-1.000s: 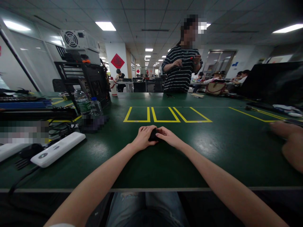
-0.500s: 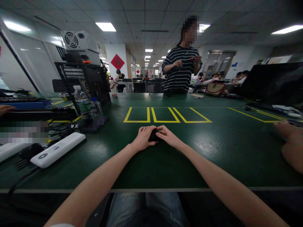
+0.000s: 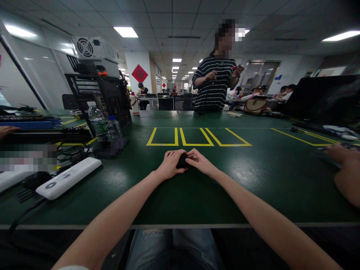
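Observation:
A small black rounded object [image 3: 182,161] rests on the green tabletop [image 3: 180,202], partly covered by my hands, so its kind is not clear. My left hand [image 3: 171,163] curls round its left side, fingers over the top and thumb along the near side. From the right, my right hand [image 3: 198,161] grips its edge with bent fingers and thumb. The fingertips of both hands nearly meet at the far side. Just beyond them, yellow tape outlines [image 3: 197,143] mark three frames on the table.
At left lie a white power strip [image 3: 70,178], cables, plastic bottles [image 3: 98,120] and an open computer case [image 3: 98,90]. A co-worker's hand [image 3: 344,157] is at the right edge, near a dark monitor [image 3: 326,97]. A person in a striped shirt [image 3: 215,82] stands across the table.
My hands and the black object have hardly moved. The standing person's hand has shifted slightly right, and the co-worker's hand at the right edge has moved a little.

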Motion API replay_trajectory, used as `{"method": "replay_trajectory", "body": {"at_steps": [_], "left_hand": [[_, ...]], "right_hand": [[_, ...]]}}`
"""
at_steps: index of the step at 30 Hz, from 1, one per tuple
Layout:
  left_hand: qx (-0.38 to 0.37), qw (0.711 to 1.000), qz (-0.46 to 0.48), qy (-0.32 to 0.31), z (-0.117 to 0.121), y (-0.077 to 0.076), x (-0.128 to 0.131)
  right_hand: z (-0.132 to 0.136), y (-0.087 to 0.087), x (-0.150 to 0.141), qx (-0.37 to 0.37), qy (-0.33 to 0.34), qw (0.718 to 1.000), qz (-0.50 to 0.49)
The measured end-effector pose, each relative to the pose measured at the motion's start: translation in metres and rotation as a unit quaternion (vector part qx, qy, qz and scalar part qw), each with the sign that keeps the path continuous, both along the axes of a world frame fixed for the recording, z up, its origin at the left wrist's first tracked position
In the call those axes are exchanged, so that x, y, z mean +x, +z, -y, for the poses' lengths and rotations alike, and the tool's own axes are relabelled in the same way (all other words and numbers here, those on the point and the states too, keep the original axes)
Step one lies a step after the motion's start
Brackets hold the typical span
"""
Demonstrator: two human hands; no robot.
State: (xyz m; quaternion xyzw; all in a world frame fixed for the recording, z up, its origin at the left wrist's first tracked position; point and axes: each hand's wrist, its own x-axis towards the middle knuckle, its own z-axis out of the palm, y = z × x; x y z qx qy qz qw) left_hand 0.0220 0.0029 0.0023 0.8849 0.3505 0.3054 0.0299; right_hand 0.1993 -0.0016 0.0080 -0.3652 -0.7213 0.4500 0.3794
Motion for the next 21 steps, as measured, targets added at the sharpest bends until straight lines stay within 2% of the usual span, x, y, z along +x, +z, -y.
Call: {"method": "replay_trajectory", "body": {"at_steps": [8,15,21], "left_hand": [[-0.004,1.0,0.004,0.002,0.0001,-0.0007,0.0],[-0.004,1.0,0.002,0.003,-0.0001,-0.0003,0.0003],[-0.003,1.0,0.005,0.005,0.0003,-0.0001,0.0008]], "right_hand": [[-0.0021,-0.0006,-0.0002,-0.027,0.007,1.0,-0.005],[-0.0025,-0.0024,0.0026,0.013,0.042,0.999,0.0],[-0.0013,-0.0015,-0.0024,0.012,0.004,1.0,-0.016]]}}
